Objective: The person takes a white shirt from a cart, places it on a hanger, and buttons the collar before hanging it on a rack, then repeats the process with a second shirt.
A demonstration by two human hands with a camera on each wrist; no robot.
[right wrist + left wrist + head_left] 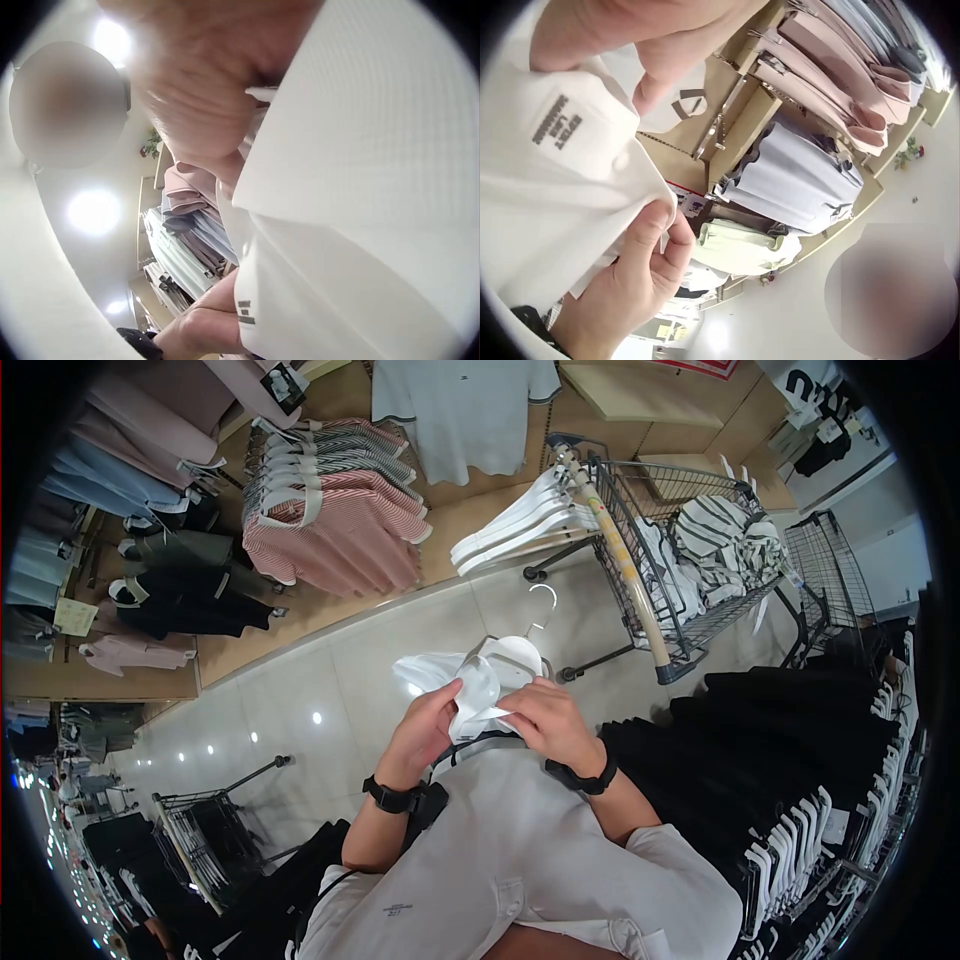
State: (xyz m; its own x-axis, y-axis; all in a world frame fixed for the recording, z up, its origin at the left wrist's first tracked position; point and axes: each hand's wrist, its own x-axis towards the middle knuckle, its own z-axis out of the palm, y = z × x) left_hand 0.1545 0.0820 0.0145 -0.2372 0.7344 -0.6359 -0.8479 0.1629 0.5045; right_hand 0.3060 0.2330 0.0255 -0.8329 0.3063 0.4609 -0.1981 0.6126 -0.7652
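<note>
In front of the wearer's body, both hands hold a white shirt [478,682] that has a hanger with a metal hook [553,600] at its neck. The left hand [428,722] grips the collar area from one side. Across from it, the right hand [550,718] pinches the shirt's front edge between thumb and fingers. In the left wrist view, dark printed lettering [559,124] and a button [621,160] show inside the neck. White cloth [360,210] fills much of the right wrist view, hiding the right fingertips there.
A wire shopping cart [640,550] with striped garments [720,535] stands at upper right, white hangers [530,515] hung at its handle. Striped shirts [340,530] hang along the wall shelf. Black garments [740,750] hang on a rack at the right. Another cart [210,845] stands lower left.
</note>
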